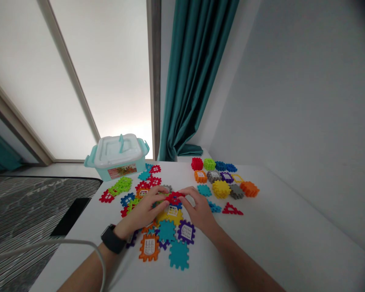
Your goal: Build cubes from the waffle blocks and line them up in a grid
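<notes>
Both my hands meet over a heap of plastic building tiles on the white table. A red tile (pixel 174 197) is pinched between them. My left hand (pixel 149 206), with a dark watch on its wrist, grips its left side. On its right side are the thumb and fingers of my right hand (pixel 198 207). Beneath my hands lie a yellow tile (pixel 178 219), a teal tile (pixel 166 231) and a purple window tile (pixel 186 232). Nearer to me are an orange window tile (pixel 149 247) and another teal tile (pixel 179 255). My left hand hides part of the heap.
A lidded box (pixel 118 156) stands at the table's back left. Sorted stacks, among them a yellow stack (pixel 221 189) and an orange stack (pixel 250 189), sit at right near a red triangle tile (pixel 232 209). A pale cable (pixel 79 242) crosses the lower left. A teal curtain (pixel 194 73) hangs behind.
</notes>
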Action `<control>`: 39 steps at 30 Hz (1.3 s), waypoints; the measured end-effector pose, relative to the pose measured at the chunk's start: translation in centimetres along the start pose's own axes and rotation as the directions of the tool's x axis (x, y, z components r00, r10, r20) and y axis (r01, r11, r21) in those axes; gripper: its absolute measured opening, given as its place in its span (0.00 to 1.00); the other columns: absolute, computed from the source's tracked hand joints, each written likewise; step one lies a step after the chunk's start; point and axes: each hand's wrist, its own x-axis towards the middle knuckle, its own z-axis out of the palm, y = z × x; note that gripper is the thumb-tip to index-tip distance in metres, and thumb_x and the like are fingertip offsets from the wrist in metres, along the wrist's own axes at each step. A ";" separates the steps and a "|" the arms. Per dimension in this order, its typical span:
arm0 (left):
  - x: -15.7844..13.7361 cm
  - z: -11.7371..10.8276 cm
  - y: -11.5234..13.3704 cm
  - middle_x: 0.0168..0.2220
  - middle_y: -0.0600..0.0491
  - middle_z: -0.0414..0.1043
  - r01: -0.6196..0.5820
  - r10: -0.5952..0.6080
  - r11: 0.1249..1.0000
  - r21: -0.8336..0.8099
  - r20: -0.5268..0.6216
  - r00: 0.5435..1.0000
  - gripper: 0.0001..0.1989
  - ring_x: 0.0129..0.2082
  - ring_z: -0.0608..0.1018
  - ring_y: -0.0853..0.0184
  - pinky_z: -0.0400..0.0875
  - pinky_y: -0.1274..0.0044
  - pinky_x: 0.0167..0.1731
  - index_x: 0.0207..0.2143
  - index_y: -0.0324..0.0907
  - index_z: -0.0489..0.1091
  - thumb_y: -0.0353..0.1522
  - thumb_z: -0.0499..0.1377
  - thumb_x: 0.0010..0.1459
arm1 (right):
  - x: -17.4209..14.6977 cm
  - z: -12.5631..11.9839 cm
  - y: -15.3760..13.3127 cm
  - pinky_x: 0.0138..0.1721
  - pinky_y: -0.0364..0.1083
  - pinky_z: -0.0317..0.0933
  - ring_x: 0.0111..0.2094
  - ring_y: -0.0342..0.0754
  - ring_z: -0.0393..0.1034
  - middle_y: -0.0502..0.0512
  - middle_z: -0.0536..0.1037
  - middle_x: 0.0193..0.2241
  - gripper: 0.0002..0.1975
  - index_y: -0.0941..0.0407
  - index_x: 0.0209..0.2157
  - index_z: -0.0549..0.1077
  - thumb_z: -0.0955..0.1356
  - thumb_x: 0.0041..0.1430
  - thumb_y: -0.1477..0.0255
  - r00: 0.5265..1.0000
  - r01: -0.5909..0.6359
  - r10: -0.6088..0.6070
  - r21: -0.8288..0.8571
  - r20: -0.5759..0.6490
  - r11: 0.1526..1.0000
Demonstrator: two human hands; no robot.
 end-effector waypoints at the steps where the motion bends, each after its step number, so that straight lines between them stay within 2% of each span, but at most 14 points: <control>1: 0.0 0.0 -0.1 0.53 0.47 0.70 -0.006 0.007 0.999 0.038 -0.009 1.000 0.12 0.55 0.73 0.59 0.68 0.63 0.58 0.48 0.46 0.75 0.37 0.54 0.68 | 0.0 0.0 0.1 0.45 0.49 0.68 0.41 0.51 0.74 0.55 0.80 0.38 0.08 0.53 0.42 0.76 0.66 0.66 0.68 0.999 -0.039 0.039 0.013 -0.008 0.999; 3: -0.2 0.2 -0.3 0.54 0.46 0.69 -0.023 0.031 0.990 0.142 -0.049 0.998 0.16 0.56 0.72 0.57 0.68 0.62 0.58 0.55 0.47 0.70 0.36 0.58 0.65 | 0.1 0.0 0.3 0.45 0.49 0.68 0.41 0.51 0.75 0.55 0.80 0.38 0.09 0.53 0.43 0.76 0.67 0.64 0.67 0.993 -0.110 0.111 0.041 -0.025 0.993; 5: -0.3 0.4 -0.5 0.57 0.44 0.67 -0.049 0.070 0.968 0.247 -0.078 0.994 0.26 0.57 0.71 0.55 0.68 0.60 0.58 0.61 0.48 0.64 0.36 0.63 0.61 | 0.2 0.0 0.5 0.43 0.49 0.68 0.39 0.50 0.75 0.54 0.80 0.36 0.09 0.54 0.42 0.76 0.67 0.63 0.66 0.986 -0.161 0.164 0.078 -0.032 0.984; 7: -0.5 0.6 -0.6 0.58 0.44 0.65 -0.083 0.114 0.947 0.311 -0.083 0.990 0.32 0.58 0.70 0.53 0.68 0.60 0.58 0.64 0.48 0.60 0.36 0.65 0.59 | 0.2 0.1 0.6 0.43 0.48 0.68 0.38 0.50 0.74 0.53 0.79 0.34 0.09 0.55 0.41 0.76 0.67 0.62 0.66 0.982 -0.187 0.189 0.114 -0.012 0.976; 13: -0.4 0.5 -0.7 0.54 0.45 0.67 -0.151 0.198 0.904 0.400 -0.081 0.977 0.24 0.54 0.72 0.53 0.71 0.60 0.53 0.55 0.48 0.68 0.38 0.67 0.58 | 0.1 0.4 0.4 0.42 0.48 0.68 0.38 0.49 0.75 0.52 0.79 0.34 0.08 0.54 0.41 0.75 0.67 0.62 0.68 0.976 -0.211 0.202 0.140 0.075 0.967; 16: -0.2 0.1 -0.9 0.52 0.44 0.67 -0.141 0.200 0.892 0.430 -0.095 0.975 0.23 0.52 0.73 0.53 0.71 0.60 0.52 0.52 0.46 0.69 0.40 0.68 0.56 | 0.0 0.4 0.4 0.44 0.48 0.69 0.40 0.49 0.75 0.53 0.80 0.38 0.09 0.54 0.43 0.74 0.65 0.64 0.70 0.985 -0.161 0.154 0.115 0.074 0.980; 20: -0.2 -0.5 -1.4 0.52 0.45 0.66 -0.106 0.184 0.917 0.385 -0.172 0.968 0.23 0.52 0.73 0.54 0.72 0.61 0.51 0.53 0.47 0.69 0.40 0.68 0.57 | -0.1 0.0 0.2 0.49 0.51 0.68 0.45 0.51 0.74 0.57 0.78 0.45 0.15 0.53 0.52 0.71 0.64 0.65 0.74 0.996 0.010 -0.010 0.001 0.091 1.000; 24: -0.2 -0.8 -1.5 0.52 0.45 0.66 -0.083 0.158 0.951 0.297 -0.239 0.958 0.20 0.52 0.72 0.55 0.72 0.62 0.52 0.53 0.47 0.69 0.40 0.65 0.60 | -0.2 -0.1 0.2 0.48 0.51 0.68 0.44 0.50 0.73 0.57 0.75 0.45 0.20 0.52 0.57 0.67 0.64 0.64 0.76 0.985 0.117 -0.112 -0.033 0.131 0.993; 30: -0.1 -0.6 -1.2 0.51 0.47 0.65 -0.054 0.108 0.973 0.225 -0.236 0.966 0.20 0.53 0.72 0.55 0.71 0.60 0.54 0.53 0.48 0.69 0.40 0.65 0.60 | -0.1 -0.1 0.7 0.47 0.51 0.69 0.43 0.50 0.72 0.56 0.74 0.44 0.20 0.51 0.56 0.67 0.67 0.62 0.74 0.985 0.123 -0.115 -0.057 0.128 0.991; 36: -0.1 -0.5 -1.4 0.51 0.47 0.65 -0.066 0.118 0.972 0.224 -0.225 0.967 0.21 0.53 0.72 0.56 0.71 0.60 0.54 0.54 0.48 0.69 0.40 0.65 0.60 | -0.1 -0.1 0.8 0.46 0.51 0.70 0.42 0.50 0.73 0.56 0.74 0.44 0.18 0.51 0.54 0.68 0.67 0.63 0.73 0.986 0.119 -0.110 -0.072 0.122 0.990; 39: -0.1 -0.6 -1.5 0.51 0.47 0.65 -0.064 0.114 0.971 0.232 -0.211 0.971 0.20 0.53 0.72 0.55 0.71 0.60 0.54 0.53 0.48 0.69 0.40 0.65 0.60 | -0.2 -0.1 0.6 0.50 0.52 0.69 0.47 0.52 0.73 0.58 0.75 0.47 0.17 0.51 0.54 0.69 0.67 0.65 0.72 0.985 0.142 -0.134 -0.076 0.110 0.987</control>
